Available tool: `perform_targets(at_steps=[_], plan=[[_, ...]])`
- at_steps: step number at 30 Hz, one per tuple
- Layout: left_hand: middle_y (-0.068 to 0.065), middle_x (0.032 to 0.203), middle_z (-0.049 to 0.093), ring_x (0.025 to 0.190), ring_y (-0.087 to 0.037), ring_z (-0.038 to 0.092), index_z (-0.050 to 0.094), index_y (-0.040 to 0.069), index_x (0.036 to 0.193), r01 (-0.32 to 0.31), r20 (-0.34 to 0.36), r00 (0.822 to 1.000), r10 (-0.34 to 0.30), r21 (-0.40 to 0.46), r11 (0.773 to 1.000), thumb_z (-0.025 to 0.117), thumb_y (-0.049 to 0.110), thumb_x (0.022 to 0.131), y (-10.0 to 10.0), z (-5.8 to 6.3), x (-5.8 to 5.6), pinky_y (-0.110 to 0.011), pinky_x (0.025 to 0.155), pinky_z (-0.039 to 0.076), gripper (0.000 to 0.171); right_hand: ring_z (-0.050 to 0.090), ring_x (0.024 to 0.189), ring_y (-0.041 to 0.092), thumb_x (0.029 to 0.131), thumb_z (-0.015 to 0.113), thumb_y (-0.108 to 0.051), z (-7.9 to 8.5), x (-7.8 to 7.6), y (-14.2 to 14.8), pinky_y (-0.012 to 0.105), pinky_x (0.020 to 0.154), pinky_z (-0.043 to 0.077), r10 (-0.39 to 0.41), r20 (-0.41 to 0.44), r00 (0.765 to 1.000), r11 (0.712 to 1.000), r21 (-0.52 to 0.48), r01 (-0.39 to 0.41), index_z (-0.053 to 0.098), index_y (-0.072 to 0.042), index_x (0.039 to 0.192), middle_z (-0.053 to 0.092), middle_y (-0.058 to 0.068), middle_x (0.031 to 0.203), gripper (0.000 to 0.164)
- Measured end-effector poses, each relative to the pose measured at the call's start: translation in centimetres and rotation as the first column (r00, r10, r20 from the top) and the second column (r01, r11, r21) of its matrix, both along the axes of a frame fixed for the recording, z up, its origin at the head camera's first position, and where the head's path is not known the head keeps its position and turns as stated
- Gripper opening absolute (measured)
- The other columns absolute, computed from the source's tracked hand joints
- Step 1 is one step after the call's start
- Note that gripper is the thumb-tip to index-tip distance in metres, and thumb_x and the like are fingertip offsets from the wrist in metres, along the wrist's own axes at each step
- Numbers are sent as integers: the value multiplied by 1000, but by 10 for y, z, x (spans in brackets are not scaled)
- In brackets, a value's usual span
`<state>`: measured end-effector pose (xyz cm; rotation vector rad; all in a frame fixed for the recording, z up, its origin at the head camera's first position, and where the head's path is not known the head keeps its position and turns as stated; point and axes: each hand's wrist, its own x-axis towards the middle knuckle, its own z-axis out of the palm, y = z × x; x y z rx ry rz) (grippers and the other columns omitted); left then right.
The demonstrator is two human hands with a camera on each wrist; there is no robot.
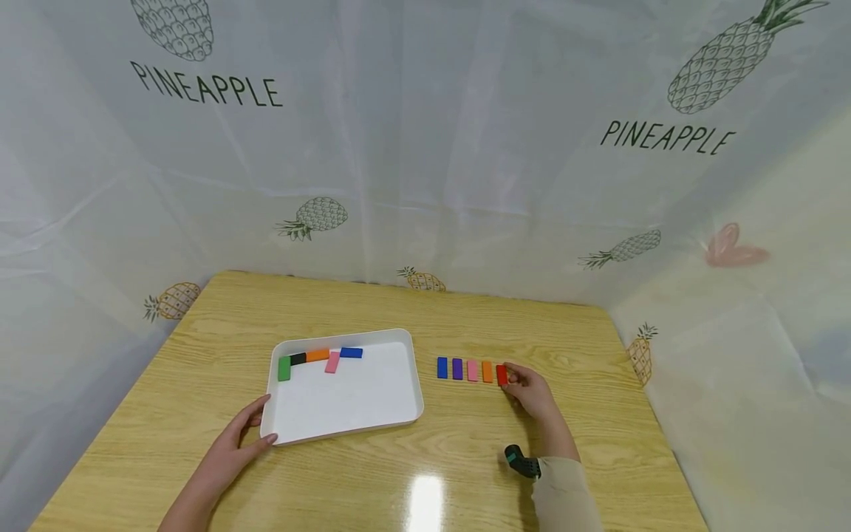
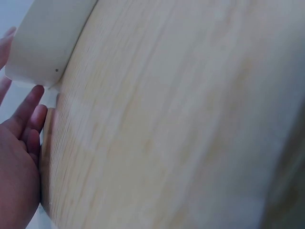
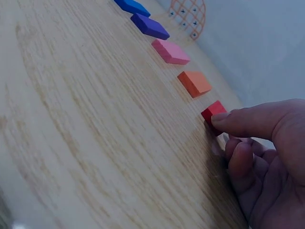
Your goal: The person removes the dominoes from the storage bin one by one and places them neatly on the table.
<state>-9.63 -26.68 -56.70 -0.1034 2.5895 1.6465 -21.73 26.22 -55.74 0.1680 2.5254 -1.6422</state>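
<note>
At the near left corner of the shallow white tray [image 1: 352, 425], my left hand [image 1: 229, 451] rests with thumb and fingers spread against its outer walls. In the left wrist view, extended fingers [image 2: 29, 107] touch the tray's corner [image 2: 40, 52]. My right hand [image 1: 532, 395] pinches the red block [image 1: 501, 374] at the right end of a row. The right wrist view has the thumb on the red block [image 3: 214, 116], with the other fingers partly hidden. Beside it in the row lie orange [image 1: 487, 372], pink [image 1: 472, 370], purple [image 1: 457, 369] and blue [image 1: 442, 367] blocks, spaced apart.
Inside the tray, green [image 1: 284, 368], black [image 1: 298, 359], orange [image 1: 318, 355], pink [image 1: 332, 362] and blue [image 1: 351, 352] blocks lie toward the far left. Pineapple-printed sheeting [image 1: 425, 185] hangs behind the wooden table [image 1: 372, 488]. A dark device [image 1: 521, 462] sits at the right wrist.
</note>
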Motion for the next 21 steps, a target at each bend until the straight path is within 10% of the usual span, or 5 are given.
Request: perform_targets(at_steps=[14, 21], plan=[[-16, 125, 52, 106, 1, 43, 36, 13, 151, 7, -4, 1000, -7, -9, 1000, 72, 28, 90, -3, -2, -2, -8, 85, 25, 72, 46, 62, 14, 90, 64, 6, -2, 1, 1, 25, 54, 43, 24, -32, 999, 999, -47, -25, 43, 7, 142, 51, 17, 97, 56], [-16, 128, 51, 107, 1, 42, 35, 13, 151, 8, 12, 1000, -7, -27, 1000, 72, 30, 90, -2, -1, -3, -8, 85, 25, 73, 46, 68, 12, 86, 67, 6, 23, 18, -10, 24, 60, 46, -17, -18, 1000, 994, -112, 15, 35, 9, 146, 48, 27, 109, 67]])
